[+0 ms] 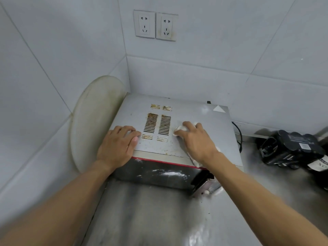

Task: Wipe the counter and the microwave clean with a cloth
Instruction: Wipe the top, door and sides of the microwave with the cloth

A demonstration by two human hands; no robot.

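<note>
A silver microwave (200, 112) with rusty vent slots on its top stands in the counter's back left corner. Its dark front door is smeared with white powder. My left hand (117, 146) rests flat on the top's left part, beside the vents. My right hand (197, 139) presses a white cloth (180, 129) onto the top just right of the vents; the cloth's other end sticks out under my wrist at the front edge. The steel counter (159, 215) runs toward me, dull and streaked.
A round off-white board (94, 118) leans on the left wall beside the microwave. A black cable (238, 134) hangs behind the microwave's right side. Dark wrapped packages (291, 150) lie on the counter at right. Two wall sockets (155, 25) sit above.
</note>
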